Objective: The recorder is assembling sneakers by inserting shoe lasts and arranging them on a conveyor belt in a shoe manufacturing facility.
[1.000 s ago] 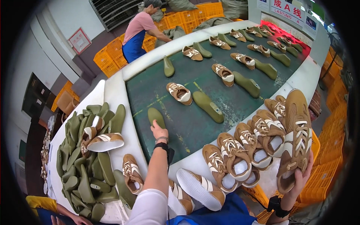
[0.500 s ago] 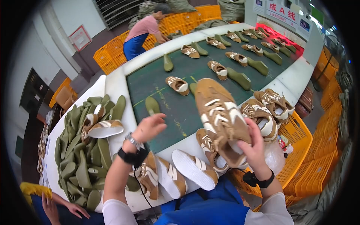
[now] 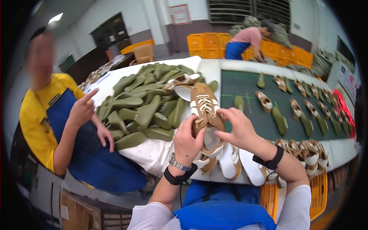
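Observation:
A brown sneaker with white stripes and laces is up in front of me, toe pointing away and its opening toward me. My left hand grips its left side near the heel. On the other side, the thumb and fingers of my right hand close on the collar. Under and beside it, more sneakers lie on the table's front edge, including one with its white sole up. Left of my hands is a heap of olive-green shoe lasts, with a pair of brown sneakers on top.
A green conveyor belt on the right carries rows of sneakers and lasts. Close on my left, a person in yellow and blue raises a hand. Another person bends by orange crates at the back. An orange basket stands low right.
My view has swung left, bringing the person in yellow fully into sight. The sneaker, earlier in my right hand alone, is now between both hands; my left hand has come onto it.

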Demonstrator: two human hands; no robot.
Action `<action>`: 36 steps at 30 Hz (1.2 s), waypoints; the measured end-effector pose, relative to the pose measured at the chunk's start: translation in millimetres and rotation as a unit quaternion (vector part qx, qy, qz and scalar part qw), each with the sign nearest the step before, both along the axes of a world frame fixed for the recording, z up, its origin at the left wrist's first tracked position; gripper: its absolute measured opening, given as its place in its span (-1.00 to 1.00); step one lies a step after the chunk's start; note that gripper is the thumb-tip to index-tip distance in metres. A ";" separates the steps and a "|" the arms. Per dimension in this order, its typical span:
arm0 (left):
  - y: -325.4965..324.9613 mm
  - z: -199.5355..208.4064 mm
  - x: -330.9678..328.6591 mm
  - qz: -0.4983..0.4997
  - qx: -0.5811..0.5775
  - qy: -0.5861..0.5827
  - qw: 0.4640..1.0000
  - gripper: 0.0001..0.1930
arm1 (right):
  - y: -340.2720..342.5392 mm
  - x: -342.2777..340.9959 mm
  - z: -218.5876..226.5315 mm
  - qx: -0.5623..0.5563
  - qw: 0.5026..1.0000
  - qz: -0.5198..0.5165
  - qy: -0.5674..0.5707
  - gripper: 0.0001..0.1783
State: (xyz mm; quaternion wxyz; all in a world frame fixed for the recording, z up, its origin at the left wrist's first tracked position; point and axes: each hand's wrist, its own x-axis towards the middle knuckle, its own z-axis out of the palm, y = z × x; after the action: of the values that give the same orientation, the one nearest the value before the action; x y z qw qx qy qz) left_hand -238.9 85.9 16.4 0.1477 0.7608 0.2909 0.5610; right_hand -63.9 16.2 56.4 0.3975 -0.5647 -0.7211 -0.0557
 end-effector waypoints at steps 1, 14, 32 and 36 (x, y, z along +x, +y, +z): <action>1.1 7.8 -13.5 0.030 -0.012 -0.007 0.999 -0.64 | 16.7 -12.1 6.4 -0.023 0.997 0.049 0.046 -0.40; 13.7 75.9 -147.6 0.217 0.071 -0.043 0.973 -0.68 | 118.7 -133.2 94.3 -0.196 0.870 0.327 0.313 -0.78; -52.2 148.3 -247.9 0.288 0.036 -0.014 0.957 -0.64 | 88.0 -229.2 168.7 -0.005 0.922 0.364 0.133 -0.70; -87.2 173.1 -279.7 0.188 -0.013 -0.053 0.981 -0.65 | 55.4 -244.6 189.7 -0.033 0.888 0.433 0.155 -0.67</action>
State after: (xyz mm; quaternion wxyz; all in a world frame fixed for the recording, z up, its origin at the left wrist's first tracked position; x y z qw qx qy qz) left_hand -518.6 -1.3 189.5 0.0641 0.6599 0.4280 0.6142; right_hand -308.5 71.7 246.1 0.4700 -0.2109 -0.8248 0.2333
